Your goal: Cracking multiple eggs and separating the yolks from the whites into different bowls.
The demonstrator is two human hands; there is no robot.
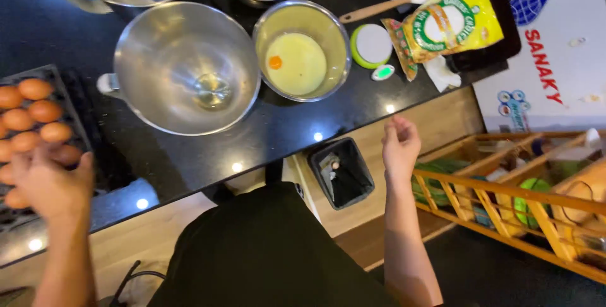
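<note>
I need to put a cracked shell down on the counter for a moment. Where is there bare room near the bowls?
Bare black counter runs along the front edge, below the large empty steel bowl and the smaller steel bowl of egg. The left is crowded by the dark tray of brown eggs under the left hand; the back by more bowls.

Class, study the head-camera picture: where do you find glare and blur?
Head view: small white glare spots dot the glossy black counter; soft reflections sheen the large steel bowl; the left hand over the brown eggs is motion-blurred; the right hand is slightly soft.
</note>
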